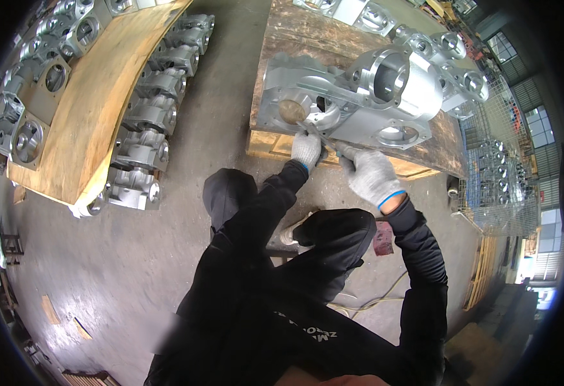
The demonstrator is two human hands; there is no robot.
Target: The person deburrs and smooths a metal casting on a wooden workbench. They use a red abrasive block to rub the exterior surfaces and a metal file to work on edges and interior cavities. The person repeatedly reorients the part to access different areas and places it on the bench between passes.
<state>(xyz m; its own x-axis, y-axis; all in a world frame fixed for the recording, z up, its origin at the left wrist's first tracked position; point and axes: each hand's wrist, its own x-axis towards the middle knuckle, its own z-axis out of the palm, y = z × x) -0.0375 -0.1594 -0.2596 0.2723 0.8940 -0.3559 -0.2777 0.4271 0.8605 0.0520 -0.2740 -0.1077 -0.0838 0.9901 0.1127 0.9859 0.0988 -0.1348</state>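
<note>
A large silver metal casting [359,122] with round openings lies on a wooden workbench [295,35] in front of me. My right hand [367,172], in a grey-white knit glove, is closed around the handle end of a slim, file-like tool [326,141]; its exact kind is hard to make out. The tool slants up and left to the casting's near edge, beside a round opening with a brownish disc-like area [291,111]. At the tool's far end is my left hand [307,150], gloved too, its fingers curled in against the tool and the casting edge.
More castings [449,48] stand farther back on the bench. To the left, a plywood sheet [92,116] separates rows of similar castings [147,151]. A wire mesh cage [497,174] stands at the right. A hose [375,301] and a dark red block [383,238] lie on the floor.
</note>
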